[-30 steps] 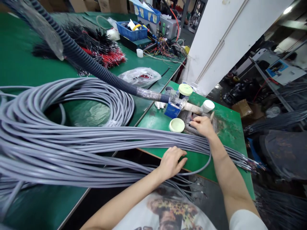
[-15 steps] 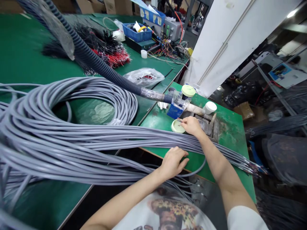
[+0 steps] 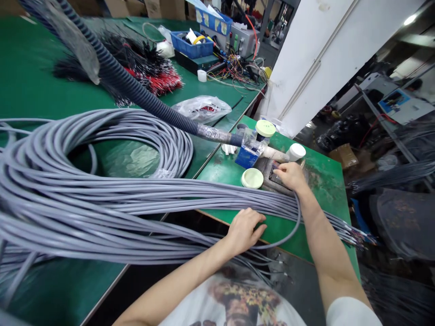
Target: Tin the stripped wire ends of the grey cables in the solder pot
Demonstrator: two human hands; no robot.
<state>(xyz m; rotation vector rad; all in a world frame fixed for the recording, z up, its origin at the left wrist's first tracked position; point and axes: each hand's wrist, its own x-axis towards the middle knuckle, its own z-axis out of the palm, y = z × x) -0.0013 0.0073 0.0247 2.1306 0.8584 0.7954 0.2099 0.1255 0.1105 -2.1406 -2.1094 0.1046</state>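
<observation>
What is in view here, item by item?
grey cables: many, grey, coiled and fanned across the benches
corrugated conduit: one, black, slanting down to the small bench
wire bunch: one, black and red, long bench
parts bin: one, blue, long bench
plastic bag: one, clear, long bench
round lids: two, pale green, small bench
cap: one, white, small bench
left hand: on the grey cables
right hand: over a dark fixture
</observation>
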